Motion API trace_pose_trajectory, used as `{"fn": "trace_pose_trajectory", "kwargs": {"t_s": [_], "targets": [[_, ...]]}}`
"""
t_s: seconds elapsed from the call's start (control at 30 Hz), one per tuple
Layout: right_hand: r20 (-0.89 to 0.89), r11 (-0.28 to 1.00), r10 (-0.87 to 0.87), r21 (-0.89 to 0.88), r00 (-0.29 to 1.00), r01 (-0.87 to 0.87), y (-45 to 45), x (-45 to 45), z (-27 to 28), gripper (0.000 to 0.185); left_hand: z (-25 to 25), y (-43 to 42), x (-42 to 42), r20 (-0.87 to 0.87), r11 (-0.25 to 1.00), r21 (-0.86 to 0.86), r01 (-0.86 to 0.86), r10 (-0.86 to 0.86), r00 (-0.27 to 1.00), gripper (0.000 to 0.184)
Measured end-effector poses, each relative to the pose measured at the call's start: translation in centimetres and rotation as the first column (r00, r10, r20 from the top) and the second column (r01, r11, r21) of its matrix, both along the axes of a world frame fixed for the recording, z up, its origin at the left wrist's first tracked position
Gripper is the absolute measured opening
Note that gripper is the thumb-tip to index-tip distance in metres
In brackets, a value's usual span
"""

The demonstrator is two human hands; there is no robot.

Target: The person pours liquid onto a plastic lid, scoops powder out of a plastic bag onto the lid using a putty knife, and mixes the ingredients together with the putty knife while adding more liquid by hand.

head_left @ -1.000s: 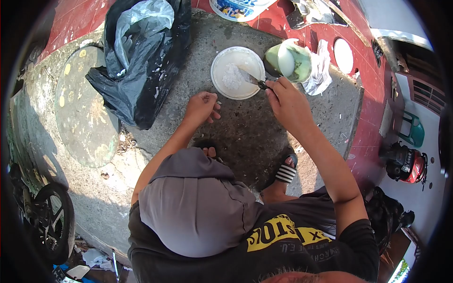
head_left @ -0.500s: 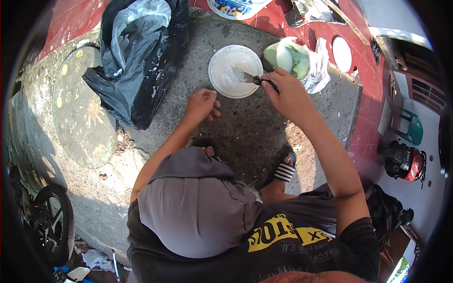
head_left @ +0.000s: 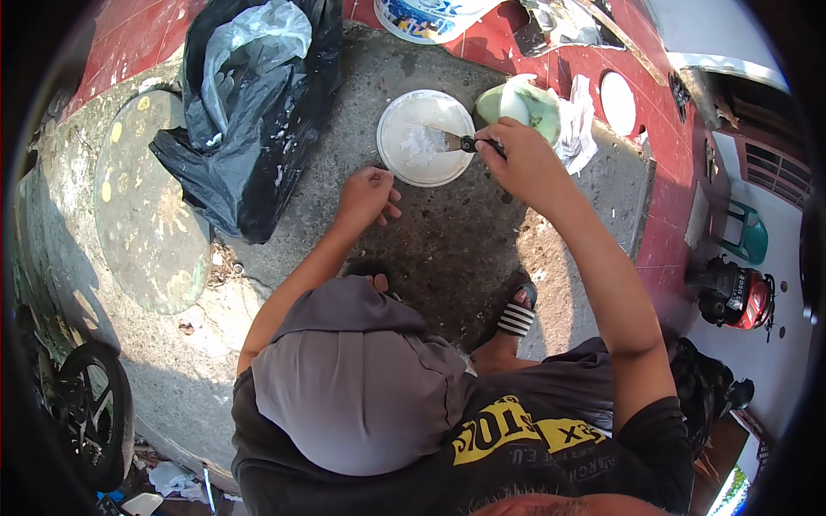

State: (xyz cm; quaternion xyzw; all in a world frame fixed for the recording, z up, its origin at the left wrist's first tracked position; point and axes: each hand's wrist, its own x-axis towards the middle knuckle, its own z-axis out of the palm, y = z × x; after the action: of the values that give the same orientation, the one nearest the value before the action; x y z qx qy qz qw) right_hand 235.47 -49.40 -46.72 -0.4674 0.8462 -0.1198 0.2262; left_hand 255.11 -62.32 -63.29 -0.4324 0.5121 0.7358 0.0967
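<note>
A round white tub (head_left: 386, 166) stands on the concrete, with white powdery paste (head_left: 419, 146) inside. My right hand (head_left: 525, 159) is closed around the black handle of a putty knife (head_left: 467, 144). The knife reaches over the tub's right rim, its metal blade down at the paste. My left hand (head_left: 367, 196) hovers just off the tub's lower left rim, its fingers loosely curled and partly apart. I see nothing held in it.
A black plastic bag (head_left: 249, 172) with a clear bag inside lies left of the tub. Right of it are a greenish container (head_left: 542, 116) and white plastic (head_left: 581, 129). A larger bucket (head_left: 426, 26) stands behind. A round white lid (head_left: 618, 103) lies on red tiles.
The view has shifted slightly, so the tub and containers sit a little lower. The right hand keeps its hold on the putty knife in the tub; the left hand has barely moved.
</note>
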Motion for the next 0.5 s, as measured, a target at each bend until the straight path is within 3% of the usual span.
{"fn": "trace_pose_trajectory", "kwargs": {"t_s": [0.1, 0.27, 0.4, 0.5], "targets": [[0.019, 0.998, -0.051, -0.03, 0.999, 0.051, 1.0, 0.7, -0.9, 0.019, -0.4, 0.0, -0.1, 0.003, 1.0, 0.007, -0.017, 0.017, 1.0, 0.03], [0.081, 0.956, -0.284, -0.056, 0.955, 0.289, 3.0, 1.7, 0.3, 0.022, -0.3, -0.3, -0.2, -0.013, 1.0, 0.002, -0.018, 0.018, 1.0, 0.034], [0.056, 0.944, -0.317, -0.073, 0.947, 0.32, 5.7, 2.2, -0.6, 0.023, -0.5, -0.2, -0.3, -0.027, 1.0, 0.002, -0.031, 0.031, 0.999, 0.033], [0.167, 0.896, -0.434, -0.021, 0.885, 0.444, 7.2, 2.9, -3.0, 0.024, -0.7, -0.2, -0.5, -0.015, 0.999, -0.009, -0.035, 0.035, 0.999, 0.032]]}}
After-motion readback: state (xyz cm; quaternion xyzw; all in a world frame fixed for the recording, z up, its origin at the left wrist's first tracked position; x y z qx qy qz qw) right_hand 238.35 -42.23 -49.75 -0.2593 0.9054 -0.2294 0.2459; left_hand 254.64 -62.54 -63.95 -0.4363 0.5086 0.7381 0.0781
